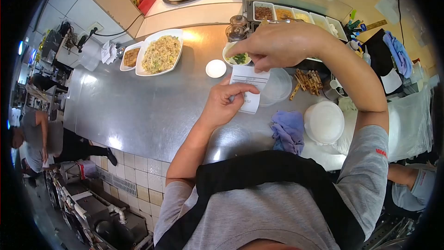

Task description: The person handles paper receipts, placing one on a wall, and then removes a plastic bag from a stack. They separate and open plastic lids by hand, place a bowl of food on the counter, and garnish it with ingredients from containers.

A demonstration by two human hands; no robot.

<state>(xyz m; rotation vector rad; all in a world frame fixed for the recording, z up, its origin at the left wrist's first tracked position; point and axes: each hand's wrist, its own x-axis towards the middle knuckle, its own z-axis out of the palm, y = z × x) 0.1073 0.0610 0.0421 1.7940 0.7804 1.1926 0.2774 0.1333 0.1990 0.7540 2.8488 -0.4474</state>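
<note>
My left hand (226,99) pinches a white printed slip (249,82) between thumb and finger, over the steel counter (138,111). Above the slip, my right hand (282,44) reaches across, its index finger pointing over a small bowl with green pieces (238,55). The right thumb and lower fingers are curled near the slip's top edge; whether they touch it I cannot tell. Just left of the bowl sits a small white dish (216,68). Partly behind the slip lies a clear round container (277,88).
Fried rice (161,54) and a smaller dish (131,58) stand at the left. Ingredient trays (284,14) line the back. At right are wooden clips (307,82), a purple cloth (287,132) and white lidded containers (323,122). Co-workers (41,134) stand at both sides.
</note>
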